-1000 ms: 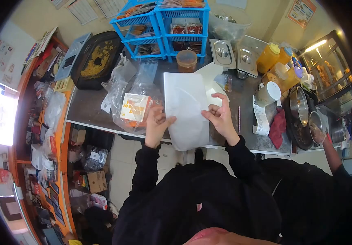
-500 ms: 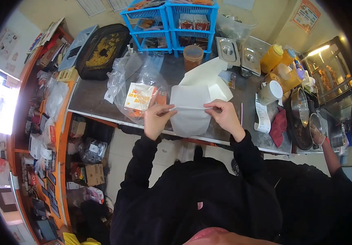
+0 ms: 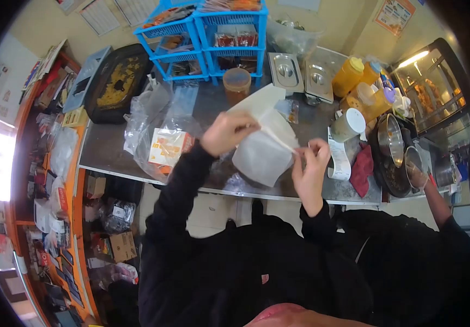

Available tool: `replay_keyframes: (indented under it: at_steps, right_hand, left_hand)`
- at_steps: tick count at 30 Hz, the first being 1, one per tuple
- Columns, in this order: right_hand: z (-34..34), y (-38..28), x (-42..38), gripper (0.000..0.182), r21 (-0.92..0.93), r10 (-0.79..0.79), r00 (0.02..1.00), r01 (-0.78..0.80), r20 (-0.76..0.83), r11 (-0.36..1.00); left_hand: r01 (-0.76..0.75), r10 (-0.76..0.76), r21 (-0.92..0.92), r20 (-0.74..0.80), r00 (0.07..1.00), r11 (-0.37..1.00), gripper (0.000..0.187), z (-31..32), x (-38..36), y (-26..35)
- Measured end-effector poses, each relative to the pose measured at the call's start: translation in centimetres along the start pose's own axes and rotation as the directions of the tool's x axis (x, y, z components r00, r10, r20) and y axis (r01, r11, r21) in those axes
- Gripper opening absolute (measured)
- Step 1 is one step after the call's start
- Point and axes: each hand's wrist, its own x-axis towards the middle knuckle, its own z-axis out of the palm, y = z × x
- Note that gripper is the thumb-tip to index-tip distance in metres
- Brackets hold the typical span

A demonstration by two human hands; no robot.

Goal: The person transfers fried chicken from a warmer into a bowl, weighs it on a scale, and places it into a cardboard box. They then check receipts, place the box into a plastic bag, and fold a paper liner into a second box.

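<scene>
A sheet of thin white paper [image 3: 261,159] hangs tilted above the counter, a crease running across it. My left hand [image 3: 225,132] pinches the upper left end of that crease, and my right hand [image 3: 311,173] pinches its lower right end. Behind the sheet, partly covered by it, stands an open white cardboard box [image 3: 265,102] with its flap raised. To the left of my left hand, an orange and white printed box [image 3: 168,148] sits in a clear plastic bag [image 3: 143,122].
Blue basket racks [image 3: 229,41] with sachets stand at the back beside a brown-filled tub [image 3: 237,86]. Lidded steel pans [image 3: 286,73], sauce bottles [image 3: 348,76], a receipt strip [image 3: 339,158] and a red cloth [image 3: 361,170] lie rightward. A co-worker's gloved hand [image 3: 418,177] is at a steel bowl.
The paper has turned from level to slanting, its left end raised toward the white box and its right end lower. My left hand moved up and right. The camera view shifted slightly.
</scene>
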Motion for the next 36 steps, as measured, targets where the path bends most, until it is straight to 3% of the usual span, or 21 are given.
replay_keyframes:
  at_steps: [3, 4, 7, 9, 13, 16, 19, 22, 25, 28, 31, 32, 35, 36]
  right_hand:
    - [2.4, 2.8, 1.0, 0.01, -0.108, -0.089, 0.995, 0.083, -0.05, 0.991]
    - [3.4, 3.8, 1.0, 0.011, -0.069, -0.113, 0.993, 0.111, -0.029, 0.991]
    - [8.0, 8.2, -1.9, 0.009, 0.003, 0.052, 0.965, -0.054, 0.256, 0.999]
    - [9.4, 8.8, -2.2, 0.008, -0.049, 0.055, 0.944, -0.041, 0.327, 0.998]
    - [10.4, 8.5, -0.9, 0.009, -0.211, 0.06, 0.891, 0.041, 0.451, 0.977]
    - [11.0, 7.9, 1.0, 0.009, -0.152, -0.067, 0.87, 0.16, 0.488, 0.975]
    - [14.9, 9.5, 0.0, 0.007, -0.184, 0.093, 0.8, 0.023, 0.593, 0.983]
    - [16.5, 9.1, -0.2, 0.012, -0.312, 0.118, 0.771, 0.109, 0.626, 0.944]
    - [17.1, 7.6, 0.1, 0.011, -0.373, 0.082, 0.788, 0.195, 0.61, 0.907]
    - [18.2, 7.8, -0.1, 0.009, -0.347, 0.088, 0.791, 0.163, 0.605, 0.924]
    - [18.4, 7.4, 0.6, 0.008, -0.301, 0.139, 0.787, 0.062, 0.601, 0.951]
    - [18.6, 7.5, 0.6, 0.008, -0.263, 0.149, 0.788, 0.017, 0.597, 0.965]
    - [19.7, 7.5, 0.0, 0.008, -0.222, 0.151, 0.816, -0.029, 0.558, 0.975]
    - [19.9, 7.5, -0.4, 0.009, -0.227, 0.152, 0.828, -0.031, 0.539, 0.973]
  left_hand:
    - [-0.133, 0.134, -0.009, 0.097, 0.986, 0.991, 0.012, 0.8, 3.9, -2.0]
    - [-0.183, 0.184, -0.014, 0.11, 0.977, 0.983, 0.012, 1.2, 5.0, -3.1]
    - [-0.027, -0.033, 0.212, 0.272, 0.962, 0.977, 0.009, 3.5, 4.7, -8.3]
    - [-0.01, -0.073, 0.267, 0.299, 0.951, 0.964, 0.006, 5.5, 3.4, -12.1]
    - [0.063, -0.165, 0.27, 0.373, 0.913, 0.961, 0.008, 6.6, 3.3, -13.8]
    - [0.032, -0.158, 0.376, 0.307, 0.939, 0.926, 0.01, 7.0, 3.8, -13.3]
    - [0.009, -0.155, 0.422, 0.313, 0.937, 0.906, 0.011, 7.3, 3.8, -14.3]
    - [-0.009, -0.224, 0.58, 0.329, 0.917, 0.815, 0.014, 8.6, 3.0, -16.1]
    - [0.059, -0.259, 0.588, 0.262, 0.93, 0.807, 0.018, 8.8, 3.1, -15.4]
    - [0.122, -0.179, 0.565, 0.046, 0.983, 0.816, 0.023, 7.2, 2.4, -13.0]
    - [0.42, -0.201, 0.653, -0.386, 0.901, 0.63, 0.04, 6.9, -0.5, -7.7]
    - [0.527, -0.304, 0.535, -0.451, 0.839, 0.661, 0.056, 7.5, -1.7, -8.2]
    - [0.679, -0.616, 0.027, -0.395, 0.681, 0.734, 0.056, 8.3, -3.6, -10.4]
    - [0.733, -0.692, 0.006, -0.323, 0.646, 0.68, 0.058, 8.5, -4.0, -10.8]
